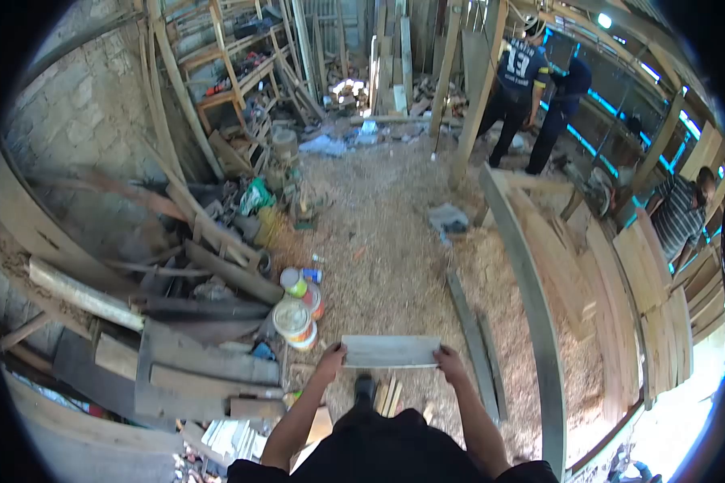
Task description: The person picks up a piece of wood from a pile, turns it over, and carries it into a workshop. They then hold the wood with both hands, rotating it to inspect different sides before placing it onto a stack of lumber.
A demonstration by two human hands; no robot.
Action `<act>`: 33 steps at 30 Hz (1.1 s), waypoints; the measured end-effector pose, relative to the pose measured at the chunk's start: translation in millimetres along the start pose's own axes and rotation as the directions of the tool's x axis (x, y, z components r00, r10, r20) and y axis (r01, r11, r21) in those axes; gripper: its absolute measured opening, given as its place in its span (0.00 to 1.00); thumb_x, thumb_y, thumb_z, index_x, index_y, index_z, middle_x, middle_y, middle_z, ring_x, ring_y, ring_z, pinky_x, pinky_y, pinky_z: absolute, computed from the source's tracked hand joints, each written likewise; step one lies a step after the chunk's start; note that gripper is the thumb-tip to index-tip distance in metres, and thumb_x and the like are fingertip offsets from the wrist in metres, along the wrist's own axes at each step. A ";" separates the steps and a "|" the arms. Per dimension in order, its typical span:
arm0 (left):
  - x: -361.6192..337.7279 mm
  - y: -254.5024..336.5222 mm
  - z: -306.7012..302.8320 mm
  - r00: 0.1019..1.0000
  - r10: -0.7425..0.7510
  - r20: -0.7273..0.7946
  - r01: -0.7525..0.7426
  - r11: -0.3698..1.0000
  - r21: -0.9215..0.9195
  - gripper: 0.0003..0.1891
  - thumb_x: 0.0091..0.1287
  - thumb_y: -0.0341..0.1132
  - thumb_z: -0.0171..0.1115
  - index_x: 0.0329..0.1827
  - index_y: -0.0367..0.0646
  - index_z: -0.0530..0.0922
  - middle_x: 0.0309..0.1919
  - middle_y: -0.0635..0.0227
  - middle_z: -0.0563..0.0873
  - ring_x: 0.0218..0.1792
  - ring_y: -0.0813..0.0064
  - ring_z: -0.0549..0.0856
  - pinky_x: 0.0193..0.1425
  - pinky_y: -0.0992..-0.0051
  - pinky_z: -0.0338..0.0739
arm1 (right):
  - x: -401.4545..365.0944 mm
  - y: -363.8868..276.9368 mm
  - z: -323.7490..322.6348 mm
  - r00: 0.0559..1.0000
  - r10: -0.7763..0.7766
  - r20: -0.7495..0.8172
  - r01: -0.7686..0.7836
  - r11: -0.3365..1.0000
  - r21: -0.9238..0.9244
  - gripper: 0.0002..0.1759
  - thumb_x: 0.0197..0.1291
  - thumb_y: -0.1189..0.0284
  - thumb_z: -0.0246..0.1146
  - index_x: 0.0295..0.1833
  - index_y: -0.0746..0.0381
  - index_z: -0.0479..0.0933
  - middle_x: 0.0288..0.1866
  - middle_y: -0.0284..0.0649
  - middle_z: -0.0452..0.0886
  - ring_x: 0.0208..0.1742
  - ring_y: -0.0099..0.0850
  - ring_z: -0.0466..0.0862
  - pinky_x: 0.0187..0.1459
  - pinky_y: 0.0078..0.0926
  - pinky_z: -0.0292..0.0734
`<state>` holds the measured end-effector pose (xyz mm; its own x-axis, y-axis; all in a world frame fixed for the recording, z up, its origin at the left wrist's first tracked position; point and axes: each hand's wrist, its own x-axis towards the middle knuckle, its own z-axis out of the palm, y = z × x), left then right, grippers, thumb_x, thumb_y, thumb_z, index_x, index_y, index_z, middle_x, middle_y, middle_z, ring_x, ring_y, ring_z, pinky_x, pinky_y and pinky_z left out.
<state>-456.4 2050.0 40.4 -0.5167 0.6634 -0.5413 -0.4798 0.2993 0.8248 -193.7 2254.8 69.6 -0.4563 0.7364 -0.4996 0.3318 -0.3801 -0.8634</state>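
A short pale wooden board [390,352] is held level in front of my body, above the floor. My left hand [331,361] is closed round its left end, while my right hand [450,364] grips the right end. Both arms reach forward from dark sleeves. Below the board, one dark shoe [366,391] shows beside a few small wood strips [390,396]. Paint buckets [295,320] stand just beyond my left hand, and a long grey plank [471,342] lies on the floor to the right of my right hand.
Wood shavings cover the floor [379,241]. Timber and scrap [209,362] are piled on the left. A long beam [532,322] and stacked boards [608,314] line the right. Two people [524,88] stand at the back right; another person [677,213] is behind the boards.
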 end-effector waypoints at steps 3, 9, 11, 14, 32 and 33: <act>50.4 60.7 3.0 0.993 0.111 -0.048 -0.104 0.987 0.121 0.17 0.62 0.42 0.51 0.46 0.37 0.72 0.36 0.69 0.77 0.37 0.80 0.72 0.43 0.76 0.66 | 41.5 -59.3 14.9 1.000 -0.005 0.024 0.006 0.999 -0.038 0.21 0.53 0.68 0.57 0.52 0.66 0.67 0.32 0.34 0.73 0.29 0.22 0.73 0.25 0.19 0.67; 152.0 140.7 6.9 0.999 0.032 0.019 -0.031 0.999 -0.035 0.16 0.63 0.40 0.48 0.49 0.38 0.68 0.41 0.69 0.74 0.42 0.77 0.72 0.48 0.76 0.63 | 145.4 -114.9 40.9 1.000 0.018 -0.001 -0.017 0.971 0.238 0.18 0.54 0.69 0.56 0.50 0.65 0.68 0.34 0.34 0.74 0.29 0.21 0.72 0.26 0.16 0.66; 182.1 160.3 9.9 0.996 0.059 0.069 -0.056 0.997 -0.047 0.14 0.63 0.39 0.48 0.46 0.39 0.69 0.37 0.70 0.75 0.40 0.77 0.72 0.46 0.77 0.64 | 181.5 -130.0 43.6 0.999 0.024 0.026 -0.029 0.976 0.217 0.19 0.54 0.69 0.56 0.51 0.65 0.68 0.35 0.34 0.74 0.31 0.21 0.72 0.27 0.17 0.67; 218.7 203.5 21.2 1.000 0.015 -0.004 -0.015 0.999 0.035 0.14 0.63 0.38 0.48 0.46 0.37 0.69 0.36 0.70 0.75 0.39 0.77 0.72 0.45 0.77 0.64 | 245.7 -154.3 48.0 0.997 0.016 0.078 -0.031 0.979 0.202 0.19 0.54 0.69 0.56 0.51 0.65 0.67 0.36 0.34 0.74 0.32 0.21 0.73 0.28 0.18 0.67; 537.6 384.4 72.3 0.983 0.104 -0.150 -0.148 0.934 -0.325 0.18 0.64 0.39 0.45 0.53 0.37 0.66 0.44 0.64 0.76 0.44 0.73 0.75 0.48 0.72 0.69 | 634.7 -385.8 75.7 0.960 -0.021 0.280 -0.009 0.994 0.105 0.20 0.56 0.70 0.55 0.54 0.65 0.66 0.36 0.34 0.75 0.27 0.20 0.72 0.22 0.16 0.65; 568.6 381.6 65.4 0.983 0.107 -0.147 -0.150 0.934 -0.323 0.18 0.64 0.39 0.45 0.53 0.37 0.66 0.44 0.64 0.76 0.44 0.73 0.75 0.48 0.72 0.69 | 645.3 -401.7 79.1 0.956 -0.011 0.292 -0.023 0.993 0.112 0.20 0.57 0.70 0.54 0.54 0.65 0.65 0.36 0.34 0.75 0.28 0.20 0.73 0.23 0.16 0.66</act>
<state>-886.9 2586.3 58.1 -0.6638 0.5833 -0.4681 -0.6000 -0.0416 0.7989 -686.7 2838.4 88.4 -0.6807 0.5451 -0.4894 0.2475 -0.4577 -0.8540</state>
